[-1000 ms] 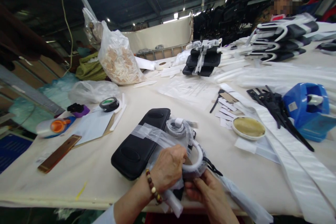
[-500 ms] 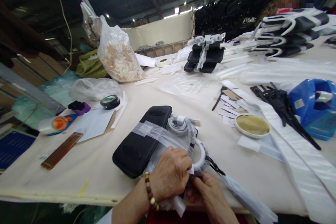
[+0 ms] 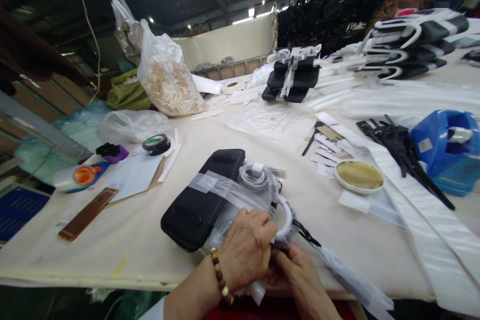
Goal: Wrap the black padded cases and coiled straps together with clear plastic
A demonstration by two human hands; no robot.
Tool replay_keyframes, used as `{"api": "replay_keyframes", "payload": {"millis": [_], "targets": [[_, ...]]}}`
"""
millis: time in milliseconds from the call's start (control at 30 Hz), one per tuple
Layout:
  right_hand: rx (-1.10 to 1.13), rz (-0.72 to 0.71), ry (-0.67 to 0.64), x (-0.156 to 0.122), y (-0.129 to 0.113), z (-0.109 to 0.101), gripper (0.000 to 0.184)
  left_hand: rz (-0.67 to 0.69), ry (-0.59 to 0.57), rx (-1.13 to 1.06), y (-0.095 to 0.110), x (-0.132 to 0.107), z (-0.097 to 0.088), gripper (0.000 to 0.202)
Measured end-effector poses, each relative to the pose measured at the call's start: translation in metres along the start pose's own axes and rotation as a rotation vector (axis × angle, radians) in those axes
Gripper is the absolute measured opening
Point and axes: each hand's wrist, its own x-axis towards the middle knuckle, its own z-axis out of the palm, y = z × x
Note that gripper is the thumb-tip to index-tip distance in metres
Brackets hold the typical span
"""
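Note:
A black padded case (image 3: 202,205) lies tilted near the front edge of the table, with clear tape (image 3: 215,185) across it. Beside it a coiled grey cable (image 3: 257,175) and a white curved tube (image 3: 286,217) sit in clear plastic wrap, all one bundle. My left hand (image 3: 248,245), with a bead bracelet at the wrist, is closed over the wrapped part of the bundle below the cable. Close by, my right hand (image 3: 300,272) has its fingers pinched together under the tube; what they grip is hidden. A black strap (image 3: 305,232) runs from the tube to a plastic-wrapped length (image 3: 348,275) at the right.
On the left lie a phone (image 3: 88,214), black tape roll (image 3: 156,145) and orange-cored tape (image 3: 84,176). To the right are a round tin (image 3: 359,176), paper slips (image 3: 326,155), black straps (image 3: 405,155) and a blue tape dispenser (image 3: 446,152). Taped black cases (image 3: 292,80) stand behind.
Both hands stay at the bundle. My left hand has turned slightly, and the white slip by its fingertips no longer shows. My right fingers have moved up a little.

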Motion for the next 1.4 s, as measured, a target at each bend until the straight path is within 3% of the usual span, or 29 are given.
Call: {"api": "replay_keyframes", "payload": {"millis": [267, 567, 967, 1400], "targets": [[0.173, 0.026, 0.105, -0.003, 0.002, 0.003, 0.034, 0.022, 0.055, 0.072, 0.0, 0.001, 0.005, 0.008], [0.136, -0.005, 0.104, -0.006, -0.004, 0.004, 0.023, 0.005, 0.167, 0.063, 0.0, 0.001, 0.018, 0.013], [0.104, -0.066, 0.14, -0.008, -0.002, 0.008, 0.026, 0.054, 0.451, 0.06, 0.001, -0.001, 0.027, 0.019], [0.256, -0.082, 0.118, -0.01, -0.008, 0.013, 0.028, 0.138, 0.484, 0.185, 0.009, -0.008, 0.032, 0.023]]}}
